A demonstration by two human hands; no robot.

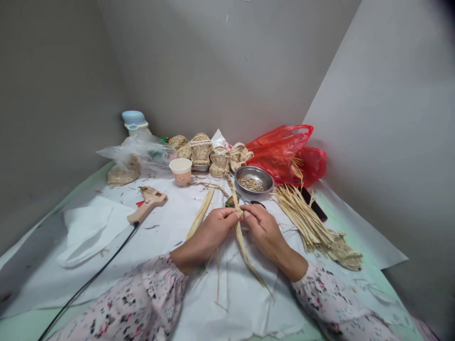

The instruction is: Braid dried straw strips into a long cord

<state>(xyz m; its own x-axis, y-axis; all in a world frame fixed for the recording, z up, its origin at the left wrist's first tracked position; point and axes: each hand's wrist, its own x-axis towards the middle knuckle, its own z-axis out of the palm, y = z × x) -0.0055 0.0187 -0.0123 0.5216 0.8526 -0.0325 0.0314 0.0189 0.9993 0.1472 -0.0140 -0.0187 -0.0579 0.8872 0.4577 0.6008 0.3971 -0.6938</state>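
Note:
Between my two hands is a braid of pale dried plant strips (232,192), its plaited end running away from me and its loose strips trailing toward me. My left hand (213,229) pinches it with thumb and forefinger. Close beside, my right hand (265,232) is closed on the same spot, fingertips nearly touching the left ones. Just beyond the fingers lie dark-handled scissors (256,203), partly hidden. A small bundle of flat strips (202,211) lies left of the braid, partly behind my left forearm.
A glue gun (149,206) with a black cord lies at left. Behind stand a paper cup (181,171), several woven pieces (201,149), a metal bowl (261,173) of small bits and a red plastic bag (280,149). At right, a strip bundle (302,213) lies by a phone (314,206).

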